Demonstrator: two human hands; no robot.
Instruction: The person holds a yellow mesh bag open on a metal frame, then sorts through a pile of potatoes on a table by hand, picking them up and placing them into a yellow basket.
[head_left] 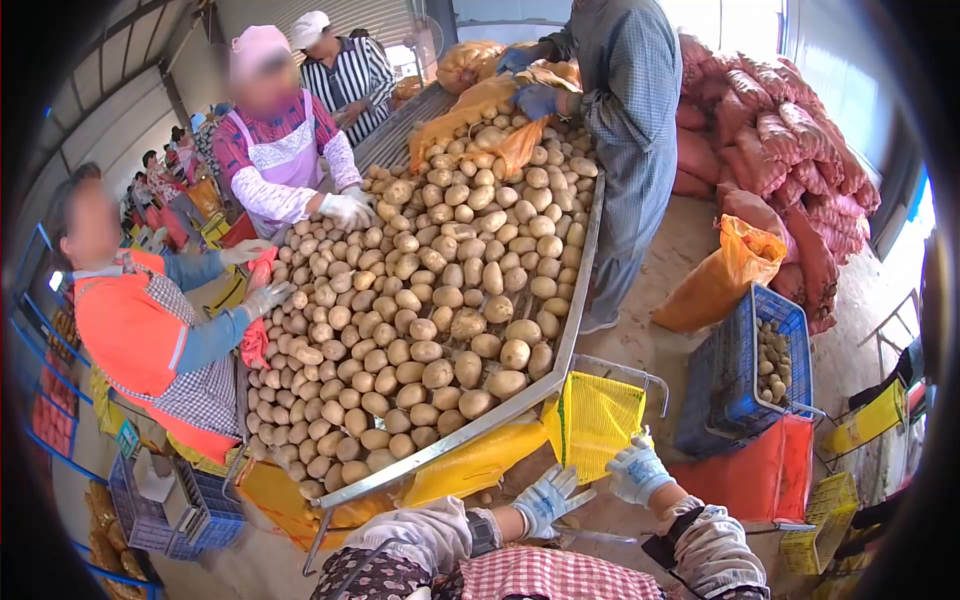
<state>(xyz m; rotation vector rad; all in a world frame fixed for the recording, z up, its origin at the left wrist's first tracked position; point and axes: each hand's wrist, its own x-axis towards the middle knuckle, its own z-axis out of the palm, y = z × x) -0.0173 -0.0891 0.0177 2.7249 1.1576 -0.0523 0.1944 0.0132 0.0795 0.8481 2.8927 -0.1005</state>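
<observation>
Yellow mesh is hanging between 4 and 5 o'clock in my view: a bag [592,425] beside the metal rim [450,440] of the table. My left hand [545,503], gloved, is reaching in at 5 o'clock, empty, fingers spread just short of the mesh. My right hand [638,474] is lying at the bag's lower right edge; I can't tell whether its fingers are pinching the mesh or only resting against it. I'm judging the bag light and limp, likely to fold or snag rather than slip, so I'm favouring the upper edge by the wire bar [620,368], or both side edges. The potatoes [430,300], spreading from 7 round to 1 o'clock, are looking firm and dense, prone to rolling and bruising; I'm favouring a cupped palm around each one's middle.
</observation>
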